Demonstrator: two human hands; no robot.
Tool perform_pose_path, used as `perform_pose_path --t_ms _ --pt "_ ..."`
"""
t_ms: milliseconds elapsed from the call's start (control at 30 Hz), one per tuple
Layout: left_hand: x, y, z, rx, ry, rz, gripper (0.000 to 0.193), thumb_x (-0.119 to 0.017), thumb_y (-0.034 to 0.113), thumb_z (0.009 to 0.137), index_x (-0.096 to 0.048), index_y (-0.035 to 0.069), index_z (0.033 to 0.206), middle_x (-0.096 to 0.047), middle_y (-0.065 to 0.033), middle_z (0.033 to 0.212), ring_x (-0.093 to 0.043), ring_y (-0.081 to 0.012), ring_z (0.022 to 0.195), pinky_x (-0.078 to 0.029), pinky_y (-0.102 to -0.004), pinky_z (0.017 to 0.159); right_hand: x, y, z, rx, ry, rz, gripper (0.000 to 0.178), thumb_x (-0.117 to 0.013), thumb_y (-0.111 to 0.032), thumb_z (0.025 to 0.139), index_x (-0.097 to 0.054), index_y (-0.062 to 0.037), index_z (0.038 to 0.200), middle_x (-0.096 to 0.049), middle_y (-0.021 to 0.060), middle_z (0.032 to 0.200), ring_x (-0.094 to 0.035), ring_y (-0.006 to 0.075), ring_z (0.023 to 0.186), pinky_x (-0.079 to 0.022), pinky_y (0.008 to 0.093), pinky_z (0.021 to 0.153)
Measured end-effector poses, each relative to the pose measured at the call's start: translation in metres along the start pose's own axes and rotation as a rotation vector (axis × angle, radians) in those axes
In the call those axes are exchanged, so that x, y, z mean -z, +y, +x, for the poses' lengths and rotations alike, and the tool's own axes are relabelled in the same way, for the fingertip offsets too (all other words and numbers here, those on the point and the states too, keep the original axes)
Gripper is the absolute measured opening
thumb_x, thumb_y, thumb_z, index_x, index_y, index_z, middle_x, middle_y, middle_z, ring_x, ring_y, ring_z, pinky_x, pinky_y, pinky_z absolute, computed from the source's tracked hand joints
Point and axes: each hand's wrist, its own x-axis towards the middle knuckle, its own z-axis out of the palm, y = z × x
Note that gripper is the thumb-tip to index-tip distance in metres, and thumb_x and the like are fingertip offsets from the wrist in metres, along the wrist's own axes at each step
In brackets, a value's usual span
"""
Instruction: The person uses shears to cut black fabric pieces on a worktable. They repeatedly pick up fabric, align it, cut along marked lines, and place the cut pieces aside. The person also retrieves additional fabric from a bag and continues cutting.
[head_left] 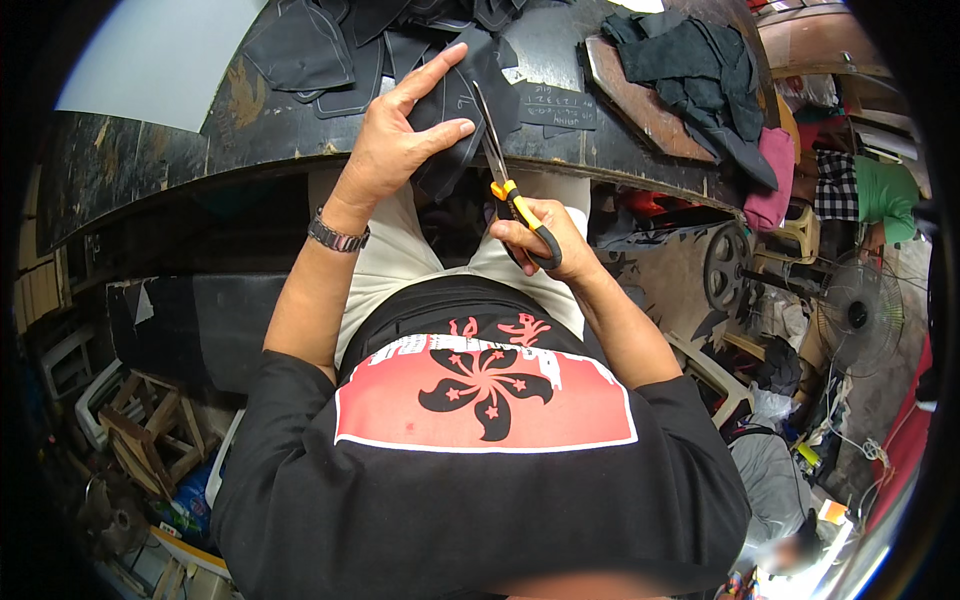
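Note:
My left hand [400, 140] is at the table's front edge, thumb and index finger stretched apart over a black cut piece of material [440, 112] with pale chalk marks. Its other fingers are hidden, seemingly beneath the piece, which hangs partly past the edge. In my right hand [555, 238] are scissors [500, 165] with yellow and black handles. The blades point up and away, along the right side of the black piece. Whether they cut into it cannot be made out.
More chalk-outlined black pieces [300, 50] lie across the dark worn table [170, 165]. At the right, dark scraps [690, 75] cover a brown board [632, 95]. A pink cloth roll [768, 180], a fan [857, 315] and another person in green [885, 200] are further right. Wooden stools [150, 430] stand lower left.

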Motion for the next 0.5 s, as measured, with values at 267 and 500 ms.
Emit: perform_pose_path --t_ms 267,500 --pt "-0.013 -0.008 -0.01 -0.071 0.244 0.037 0.056 -0.08 0.005 0.077 -0.061 0.004 0.13 -0.064 -0.0085 0.122 -0.058 -0.0164 0.114 -0.042 -0.028 0.103 0.0 -0.002 -0.001 0.007 -0.019 0.049 0.031 -0.072 -0.029 0.088 -0.058 -0.003 0.08 -0.053 0.0013 0.058 -0.048 0.0081 0.041 -0.036 0.022 0.038" --pt "-0.014 -0.008 -0.016 -0.018 0.207 -0.014 0.048 -0.08 0.005 0.077 -0.066 0.004 0.123 -0.065 -0.0083 0.121 -0.059 -0.0165 0.113 -0.043 -0.0277 0.101 0.003 -0.013 0.006 0.014 -0.03 0.082 0.037 -0.069 -0.038 0.089 -0.056 -0.0034 0.086 -0.055 0.004 0.065 -0.053 0.0102 0.048 -0.041 0.0216 0.044"
